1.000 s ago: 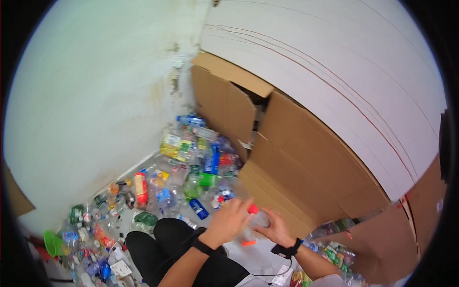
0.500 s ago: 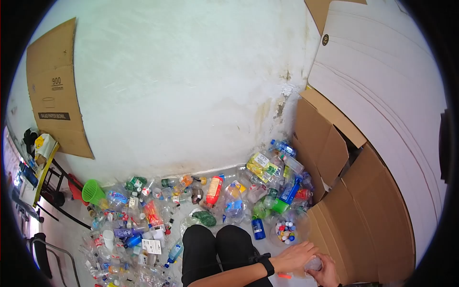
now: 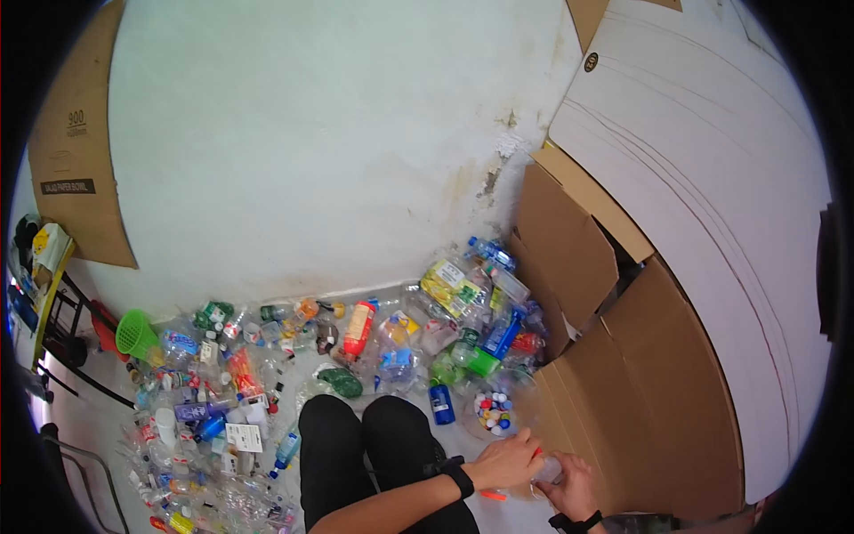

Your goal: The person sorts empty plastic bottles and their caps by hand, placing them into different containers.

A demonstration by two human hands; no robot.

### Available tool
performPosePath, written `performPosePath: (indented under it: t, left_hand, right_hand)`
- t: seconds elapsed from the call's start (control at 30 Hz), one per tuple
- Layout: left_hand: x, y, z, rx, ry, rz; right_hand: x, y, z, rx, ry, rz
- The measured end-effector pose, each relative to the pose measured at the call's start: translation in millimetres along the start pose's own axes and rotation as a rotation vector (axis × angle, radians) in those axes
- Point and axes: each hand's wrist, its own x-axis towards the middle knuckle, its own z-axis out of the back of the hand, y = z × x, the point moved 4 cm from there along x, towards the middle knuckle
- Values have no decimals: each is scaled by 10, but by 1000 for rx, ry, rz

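Both wrists wear dark bands. Low in the head view, my right hand (image 3: pixel 571 489) wraps round a small clear plastic bottle (image 3: pixel 551 468). My left hand (image 3: pixel 505 460) is closed at the bottle's other end, where a bit of red-orange, perhaps its cap, shows by the fingers. My own fingers partly hide the bottle. Just beyond my hands is a clear round container (image 3: pixel 527 411) with several coloured bottle caps (image 3: pixel 495 414) in it. An orange strip-like piece (image 3: pixel 492 495) lies below my left hand.
Piles of plastic bottles (image 3: pixel 200 412) cover the floor at left, with more (image 3: pixel 480 311) in the corner. A blue bottle (image 3: pixel 441 404) stands near my knees (image 3: pixel 391 427). Cardboard boxes (image 3: pixel 636 400) line the right. A green basket (image 3: pixel 136 335) and table (image 3: pixel 53 303) are far left.
The view has swung slightly right and down, so everything sits further left and higher. More of the bottle and a red-orange bit now show between my hands.
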Motion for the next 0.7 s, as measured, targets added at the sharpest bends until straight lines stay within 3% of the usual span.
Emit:
performPosePath:
  t: [0.07,0.17,0.3,0.5,0.7]
  left_hand:
    - [9,-26,35,-64,88,12]
    - [19,-5,9,-149,-47,24]
    - [45,3,23,-142,-2,76]
    - [-28,39,-23,-69,-135,-61]
    - [41,48,-28,-107,-105,82]
  right_hand:
    - [-13,-3,-14,13,15,-34]
    - [1,16,-14,7,1,-35]
    - [34,51,1,11,15,-52]
    - [-4,23,-28,33,21,-57]
    - [-46,45,-21,-75,-23,-25]
